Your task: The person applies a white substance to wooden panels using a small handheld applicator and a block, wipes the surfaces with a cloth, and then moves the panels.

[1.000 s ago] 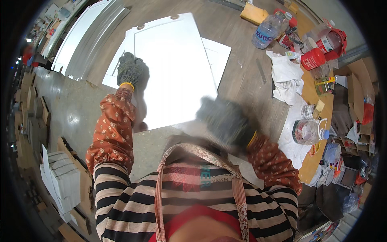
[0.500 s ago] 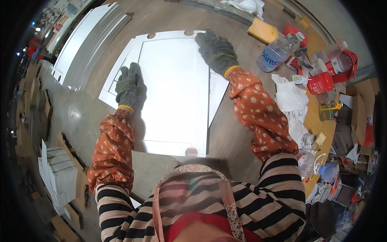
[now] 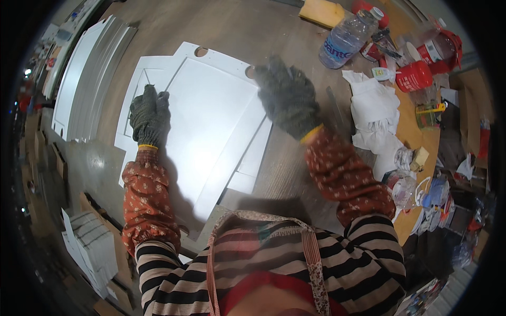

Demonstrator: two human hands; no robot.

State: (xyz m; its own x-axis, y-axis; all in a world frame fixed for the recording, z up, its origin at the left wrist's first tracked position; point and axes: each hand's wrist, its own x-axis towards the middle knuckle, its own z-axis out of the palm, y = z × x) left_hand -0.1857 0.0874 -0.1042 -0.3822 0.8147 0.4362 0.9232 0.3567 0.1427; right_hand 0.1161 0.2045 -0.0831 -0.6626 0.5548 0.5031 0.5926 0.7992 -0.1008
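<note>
A white panel with a recessed middle and round cut-outs near its corners lies turned at a slant in front of me. It rests on another white panel, which shows at the left and right sides. My left hand, in a dark grey knit glove, is at the upper panel's left edge with its fingers bent in on it. At the far right corner, beside a cut-out, is my gloved right hand. Motion smears its fingers, so its hold on the corner is unclear.
Several white panels lie stacked at the far left. To the right, a wooden surface bears a clear plastic bottle, a red jar, white cloths and a yellow sponge. White boards stand at the lower left.
The upper panel has turned clockwise, its far edge now sloping down to the right. My left hand's fingers have bent from lying flat. My right hand has moved slightly nearer.
</note>
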